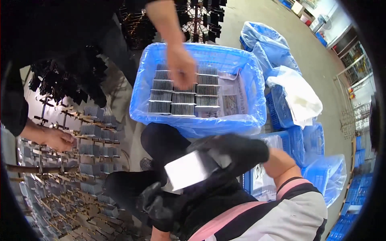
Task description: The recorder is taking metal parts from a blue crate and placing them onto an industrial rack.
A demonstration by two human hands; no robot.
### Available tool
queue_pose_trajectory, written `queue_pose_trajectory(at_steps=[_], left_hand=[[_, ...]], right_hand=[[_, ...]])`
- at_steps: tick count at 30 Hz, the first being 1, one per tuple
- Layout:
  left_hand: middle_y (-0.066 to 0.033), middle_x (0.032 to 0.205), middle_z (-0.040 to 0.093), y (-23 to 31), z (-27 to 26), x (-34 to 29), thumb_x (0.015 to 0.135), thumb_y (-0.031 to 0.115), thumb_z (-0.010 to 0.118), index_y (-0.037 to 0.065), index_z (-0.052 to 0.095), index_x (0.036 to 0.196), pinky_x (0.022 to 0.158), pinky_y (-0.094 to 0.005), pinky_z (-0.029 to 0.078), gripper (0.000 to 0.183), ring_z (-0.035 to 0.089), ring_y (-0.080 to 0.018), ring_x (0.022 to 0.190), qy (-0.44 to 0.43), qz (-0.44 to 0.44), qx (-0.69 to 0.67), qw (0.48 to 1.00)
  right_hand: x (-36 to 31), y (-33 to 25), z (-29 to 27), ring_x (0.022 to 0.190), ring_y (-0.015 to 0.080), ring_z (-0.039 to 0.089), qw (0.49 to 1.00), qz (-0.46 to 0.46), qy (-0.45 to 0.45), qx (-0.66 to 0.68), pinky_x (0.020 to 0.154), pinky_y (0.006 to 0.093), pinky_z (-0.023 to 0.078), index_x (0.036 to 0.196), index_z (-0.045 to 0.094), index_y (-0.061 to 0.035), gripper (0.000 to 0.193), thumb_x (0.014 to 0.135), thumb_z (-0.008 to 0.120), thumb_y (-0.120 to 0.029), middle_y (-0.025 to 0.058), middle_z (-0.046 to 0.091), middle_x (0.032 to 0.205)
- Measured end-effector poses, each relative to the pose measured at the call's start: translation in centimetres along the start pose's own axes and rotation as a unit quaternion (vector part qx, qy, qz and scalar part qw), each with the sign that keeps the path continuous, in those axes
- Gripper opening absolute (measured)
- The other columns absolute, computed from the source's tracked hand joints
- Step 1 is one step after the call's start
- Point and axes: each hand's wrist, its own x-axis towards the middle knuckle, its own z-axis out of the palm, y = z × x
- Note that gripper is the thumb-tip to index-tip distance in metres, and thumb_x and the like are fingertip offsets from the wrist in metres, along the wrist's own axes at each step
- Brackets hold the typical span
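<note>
A silver finned metal block, like a heat sink (pixel 187 170), is over my lap with its bright face up. My right hand (pixel 227 150), in a black glove and smeared by motion, is closed round its right end. Below its left corner is my left hand (pixel 157 203), also black-gloved; its fingers are partly hidden, and whether they touch the block cannot be made out. In front of my knees stands a blue crate (pixel 138 98) lined with clear plastic. Rows of finned blocks (pixel 183 104) stand in it on printed paper (pixel 231 96).
A co-worker's hand (pixel 181 68) reaches over the crate; their other hand (pixel 60 138) is by a rack of hanging finned blocks (pixel 90 148) on the left. Black parts hang behind. On the right stand more lined blue crates (pixel 269 42) and white sheets (pixel 301 100).
</note>
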Motion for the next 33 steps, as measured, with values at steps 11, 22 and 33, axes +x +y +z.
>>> queue_pose_trajectory(at_steps=[11, 22, 33], left_hand=[[-0.0164, 0.123, 0.055, -2.2, -2.5, 3.2, 0.081, 0.021, 0.077, 0.003, 0.059, 0.114, 0.098, -0.0474, 0.041, 0.042, 0.052, -0.0347, 0.115, 0.068, -0.053, 0.197, 0.977], [-0.0133, 0.118, 0.057, -6.7, -6.7, -1.2, 0.090, 0.017, 0.069, 0.000, 0.050, 0.125, 0.095, -0.0393, 0.044, 0.043, 0.057, -0.0281, 0.106, 0.206, -0.152, 0.256, 0.932], [-0.0051, 0.087, 0.061, -14.4, -12.4, -15.6, 0.090, 0.016, 0.071, -0.002, 0.058, 0.108, 0.075, -0.0322, 0.047, 0.028, 0.057, -0.0163, 0.080, 0.479, -0.390, 0.038, 0.786]], right_hand=[[1.3, 14.8, -9.0, 0.104, 0.0374, 0.061, 0.951, 0.078, -0.052, -0.295, 0.090, 0.0446, 0.051, 0.132, 0.050, -0.0002, 0.073, 0.071, 0.081, -0.026, 0.0229, 0.058, 0.118], [3.9, 21.9, -1.8, 0.077, 0.0415, 0.067, 0.925, 0.111, -0.053, -0.358, 0.068, 0.0504, 0.055, 0.095, 0.062, 0.0006, 0.028, 0.082, 0.062, -0.024, 0.0226, 0.067, 0.084], [2.3, 14.1, -5.6, 0.105, 0.0282, 0.063, 0.969, 0.144, 0.016, -0.198, 0.093, 0.0368, 0.048, 0.117, 0.064, -0.0033, 0.028, 0.090, 0.062, -0.007, 0.0162, 0.066, 0.111]])
